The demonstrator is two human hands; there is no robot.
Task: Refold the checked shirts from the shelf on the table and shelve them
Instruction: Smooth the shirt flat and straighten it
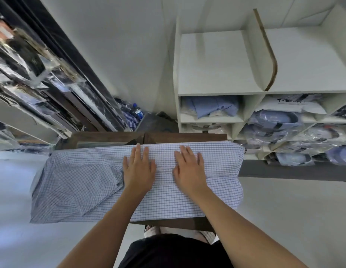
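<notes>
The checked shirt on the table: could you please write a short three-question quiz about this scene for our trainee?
1. True or false: the left hand and the right hand both lie flat on the blue-and-white checked fabric shirt.
2. The shirt overhangs the dark wooden table farthest on the person's: A) left B) right C) near side.
3. What colour is the folded shirt in the white shelf unit's top filled compartment on the left?
Key: 1 true; 2 A; 3 light blue.
</notes>
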